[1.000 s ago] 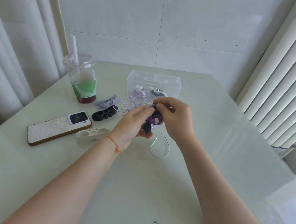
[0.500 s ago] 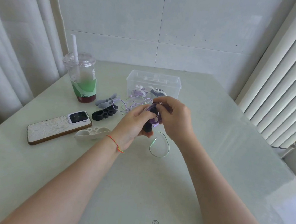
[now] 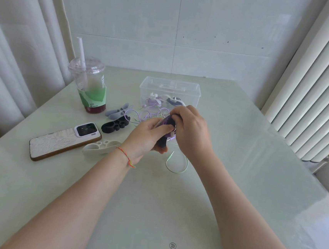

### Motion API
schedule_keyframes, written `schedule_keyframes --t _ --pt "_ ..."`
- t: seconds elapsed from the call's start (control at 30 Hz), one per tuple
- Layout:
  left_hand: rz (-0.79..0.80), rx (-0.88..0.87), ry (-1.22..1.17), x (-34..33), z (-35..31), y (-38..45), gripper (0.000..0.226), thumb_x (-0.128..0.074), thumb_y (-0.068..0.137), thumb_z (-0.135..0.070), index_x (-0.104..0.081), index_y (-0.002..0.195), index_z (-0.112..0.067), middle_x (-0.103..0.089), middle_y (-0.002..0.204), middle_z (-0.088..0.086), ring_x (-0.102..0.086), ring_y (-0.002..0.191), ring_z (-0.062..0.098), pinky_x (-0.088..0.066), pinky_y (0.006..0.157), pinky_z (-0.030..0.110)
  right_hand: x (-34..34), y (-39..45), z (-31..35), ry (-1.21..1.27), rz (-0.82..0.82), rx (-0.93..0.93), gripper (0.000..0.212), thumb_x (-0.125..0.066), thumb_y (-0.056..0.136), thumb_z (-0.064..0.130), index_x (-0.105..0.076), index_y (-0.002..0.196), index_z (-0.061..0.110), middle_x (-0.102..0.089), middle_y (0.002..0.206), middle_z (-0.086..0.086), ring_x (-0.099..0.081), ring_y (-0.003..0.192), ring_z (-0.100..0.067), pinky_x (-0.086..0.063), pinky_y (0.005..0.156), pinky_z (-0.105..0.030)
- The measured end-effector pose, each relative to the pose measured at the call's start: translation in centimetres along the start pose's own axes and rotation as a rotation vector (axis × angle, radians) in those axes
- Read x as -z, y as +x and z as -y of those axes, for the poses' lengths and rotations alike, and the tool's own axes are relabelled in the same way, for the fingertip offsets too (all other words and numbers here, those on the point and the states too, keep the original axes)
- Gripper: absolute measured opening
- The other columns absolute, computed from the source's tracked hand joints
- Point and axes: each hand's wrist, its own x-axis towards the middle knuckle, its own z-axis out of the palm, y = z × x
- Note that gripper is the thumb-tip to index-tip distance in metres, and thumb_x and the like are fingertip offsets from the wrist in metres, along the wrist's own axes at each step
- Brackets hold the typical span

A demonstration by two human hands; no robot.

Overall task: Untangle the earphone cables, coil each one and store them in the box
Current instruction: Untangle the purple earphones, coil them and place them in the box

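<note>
Head view: midway, purple earphone cable [image 3: 150, 115] going onto a dark winder [image 3: 163, 140].
Left hand [image 3: 148, 137] and right hand [image 3: 191, 131] clamp together on it, just before the clear box [image 3: 191, 86]; coiled sets inside, green cable [image 3: 176, 164] loose.

Table [image 3: 235, 171] open from 1 to 6 o'clock of hands. Clear box [image 3: 170, 90] blocks 12 o'clock, loose purple cable [image 3: 146, 113] piled just before it. Cup [image 3: 89, 89], grey holder [image 3: 118, 113], black holder [image 3: 115, 126], phone [image 3: 63, 141], white holder [image 3: 101, 148] crowd 8 to 11 o'clock. Green cable [image 3: 177, 163] loops at 6 o'clock, under wrists.
</note>
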Motion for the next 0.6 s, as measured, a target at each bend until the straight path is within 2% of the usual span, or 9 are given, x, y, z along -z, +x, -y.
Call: schedule_keyframes --t 0.23,0.37,0.47,0.6 --pt "0.007 0.006 0.056 0.4 -0.1 -0.1 0.007 -0.059 0.092 -0.012 -0.059 0.086 -0.009 -0.061 0.066 -0.003 -0.052 0.049 0.024 -0.052 0.053 0.031 0.2 -0.2 0.6 -0.191 0.101 0.022 0.014 -0.051 0.093 0.008 -0.062 0.1 0.003 -0.053 0.099 -0.012 -0.053 0.078 -0.037 -0.048 0.062 -0.046" --pt "0.023 0.022 0.13 0.4 0.0 -0.1 0.01 -0.058 0.091 -0.012 -0.061 0.082 -0.011 -0.062 0.071 0.0 -0.052 0.048 0.024 -0.05 0.051 0.028 0.1 0.0 0.0 -0.091 0.121 -0.013 0.015 -0.047 0.095 0.006 -0.061 0.094 -0.001 -0.055 0.096 -0.014 -0.053 0.078 -0.036 -0.045 0.069 -0.044" --pt "0.029 0.022 0.183 0.3 0.1 0.0 0.008 -0.06 0.09 -0.015 -0.062 0.084 -0.01 -0.063 0.073 0.003 -0.053 0.05 0.025 -0.049 0.049 0.027 -0.1 0.1 -0.4 -0.019 0.14 -0.061 0.014 -0.049 0.093 0.004 -0.063 0.093 0.001 -0.061 0.093 -0.01 -0.056 0.084 -0.03 -0.043 0.074 -0.035" --pt "0.015 0.015 0.186 0.5 0.1 0.0 0.004 -0.061 0.089 -0.015 -0.064 0.088 -0.012 -0.064 0.073 0.002 -0.054 0.052 0.026 -0.05 0.05 0.028 0.2 0.3 -0.6 0.143 0.149 -0.18 0.014 -0.054 0.091 0.003 -0.068 0.093 0.006 -0.065 0.083 0.0 -0.058 0.08 -0.018 -0.042 0.068 -0.013"
